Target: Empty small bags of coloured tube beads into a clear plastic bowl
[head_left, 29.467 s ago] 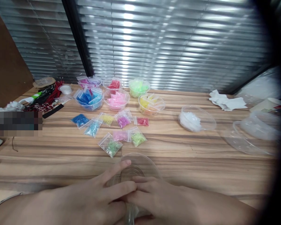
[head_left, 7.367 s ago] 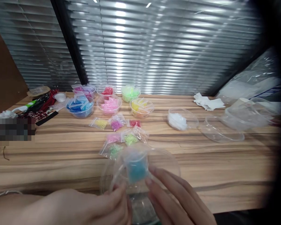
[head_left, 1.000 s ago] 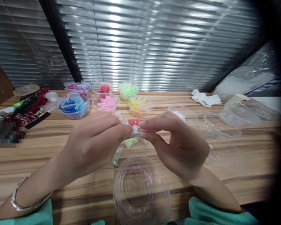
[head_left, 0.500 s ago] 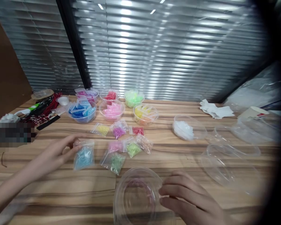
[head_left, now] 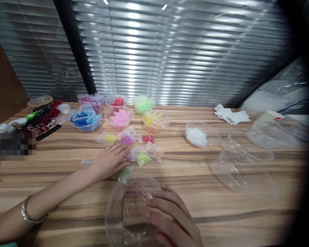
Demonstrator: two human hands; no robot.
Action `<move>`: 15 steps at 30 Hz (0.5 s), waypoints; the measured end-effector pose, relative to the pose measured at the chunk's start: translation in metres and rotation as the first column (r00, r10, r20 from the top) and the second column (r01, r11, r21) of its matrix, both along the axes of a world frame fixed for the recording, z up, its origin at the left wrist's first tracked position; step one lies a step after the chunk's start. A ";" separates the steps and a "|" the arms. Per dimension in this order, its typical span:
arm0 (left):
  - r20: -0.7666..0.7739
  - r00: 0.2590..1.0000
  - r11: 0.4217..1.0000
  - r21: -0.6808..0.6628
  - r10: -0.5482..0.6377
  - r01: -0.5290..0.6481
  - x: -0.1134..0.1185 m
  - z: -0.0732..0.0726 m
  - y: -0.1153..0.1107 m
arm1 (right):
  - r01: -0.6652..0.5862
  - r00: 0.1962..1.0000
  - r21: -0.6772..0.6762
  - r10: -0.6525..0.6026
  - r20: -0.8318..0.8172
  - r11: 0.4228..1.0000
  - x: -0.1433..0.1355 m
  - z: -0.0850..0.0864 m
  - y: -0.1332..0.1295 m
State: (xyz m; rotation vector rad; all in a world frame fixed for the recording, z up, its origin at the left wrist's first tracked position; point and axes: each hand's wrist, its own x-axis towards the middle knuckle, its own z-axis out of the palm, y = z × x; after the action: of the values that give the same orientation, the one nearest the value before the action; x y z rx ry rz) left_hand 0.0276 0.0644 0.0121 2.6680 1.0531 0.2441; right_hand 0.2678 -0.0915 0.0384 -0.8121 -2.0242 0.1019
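My left hand [head_left: 112,159] lies low over the small zip bags, fingers stretched out and partly covering a pink bag [head_left: 127,156]. A dark green bag [head_left: 125,173] shows just below its fingertips. Behind the left wrist, only the edge of another bag [head_left: 86,162] is visible. My right hand [head_left: 171,212] curls over the right rim of a round clear plastic bowl [head_left: 113,209], its thumb hidden. Close by lie a light green bag [head_left: 143,158], a peach bag [head_left: 156,152], a red bag [head_left: 147,138], a purple bag [head_left: 127,139] and a yellow bag [head_left: 109,138].
Clear tubs of coloured bags stand at the back, among them a blue one [head_left: 86,120] and a pink one [head_left: 118,117]. Right of them are a tub with white contents [head_left: 197,136], clear lids [head_left: 244,175], tissues [head_left: 231,115] and a paper cup [head_left: 269,118]. Dark red cords [head_left: 48,115] lie left.
My left hand has moved right from the light blue bag to the pink bag. The bowl and my right hand have shifted left together. The view has turned slightly.
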 end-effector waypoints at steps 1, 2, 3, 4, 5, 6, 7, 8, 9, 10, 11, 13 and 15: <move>0.012 1.000 1.000 -0.010 -0.007 0.007 0.004 -0.003 0.002 | 0.030 0.997 0.004 -0.029 -0.073 1.000 0.001 -0.001 -0.003; 0.029 0.999 1.000 -0.023 -0.014 0.014 0.006 -0.005 0.004 | 0.061 0.985 -0.014 -0.062 -0.159 0.998 0.003 -0.003 -0.006; 0.050 0.999 0.999 -0.038 -0.019 0.021 0.007 -0.006 0.006 | 0.087 0.965 -0.054 -0.097 -0.244 0.995 0.006 -0.005 -0.010; 0.077 0.997 0.998 -0.054 -0.020 0.025 0.007 -0.006 0.008 | 0.110 0.936 -0.106 -0.139 -0.325 0.988 0.008 -0.009 -0.013; 0.108 0.994 0.997 -0.071 -0.017 0.024 0.006 -0.004 0.008 | 0.129 0.904 -0.170 -0.186 -0.385 0.977 0.010 -0.012 -0.016; 0.145 0.989 0.996 -0.086 -0.006 0.018 0.006 -0.001 0.007 | 0.144 0.876 -0.231 -0.233 -0.423 0.962 0.012 -0.015 -0.019; 0.185 0.983 0.995 -0.100 0.010 0.008 0.005 0.005 0.005 | 0.159 0.854 -0.279 -0.273 -0.442 0.947 0.013 -0.017 -0.020; 0.226 0.974 0.994 -0.112 0.031 -0.005 0.005 0.012 -0.001 | 0.174 0.841 -0.307 -0.304 -0.447 0.936 0.014 -0.018 -0.021; 0.267 0.962 0.992 -0.120 0.054 -0.022 0.005 0.020 -0.009 | 0.195 0.834 -0.315 -0.326 -0.445 0.929 0.015 -0.017 -0.022; 0.310 0.948 0.991 -0.134 0.066 -0.025 0.005 0.030 -0.020 | 0.213 0.836 -0.292 -0.329 -0.440 0.932 0.016 -0.015 -0.023; 0.342 0.937 0.989 -0.144 0.074 -0.026 0.005 0.041 -0.033 | 0.220 0.854 -0.254 -0.312 -0.416 0.942 0.016 -0.011 -0.024; 0.459 0.888 0.970 -0.222 0.011 0.103 0.005 0.061 -0.064 | 0.197 0.916 -0.185 -0.247 -0.316 0.963 0.016 -0.005 -0.031; 0.523 0.837 0.885 -0.300 -0.160 0.357 0.005 0.076 -0.095 | 0.145 0.966 -0.166 -0.175 -0.189 0.975 0.012 -0.006 -0.046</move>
State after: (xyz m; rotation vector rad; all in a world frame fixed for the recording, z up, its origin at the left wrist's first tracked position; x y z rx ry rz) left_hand 0.0330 -0.0307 0.0880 2.1825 0.4979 0.5534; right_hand 0.2802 -0.1370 0.0323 -1.0166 -1.7675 0.2390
